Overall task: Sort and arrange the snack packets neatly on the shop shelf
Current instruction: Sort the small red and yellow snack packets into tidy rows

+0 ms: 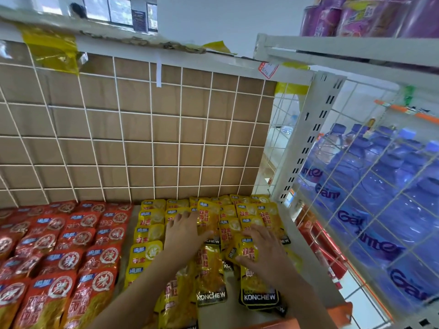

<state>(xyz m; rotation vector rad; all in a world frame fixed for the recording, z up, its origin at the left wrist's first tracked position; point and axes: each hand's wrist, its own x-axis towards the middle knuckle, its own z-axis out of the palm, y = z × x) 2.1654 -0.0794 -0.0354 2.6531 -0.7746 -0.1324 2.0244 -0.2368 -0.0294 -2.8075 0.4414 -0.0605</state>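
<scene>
Snack packets of glossy yellow foil (149,233) lie at 3 o'clock of the red foil packets (71,245), with the left hand (185,230) and, apart at its 4 o'clock, the right hand (259,245) both spread flat on them.

Bright, even, diffuse light; whitest glow at right behind water bottles (380,186). Shadows faint, soft. Sheen on glossy snack packets (59,257). Lines of wire grid (152,138) bow toward edges, wide-angle. Bottles, purple packs (356,15), top-left corner smeared, soft. Centre fairly sharp.
</scene>
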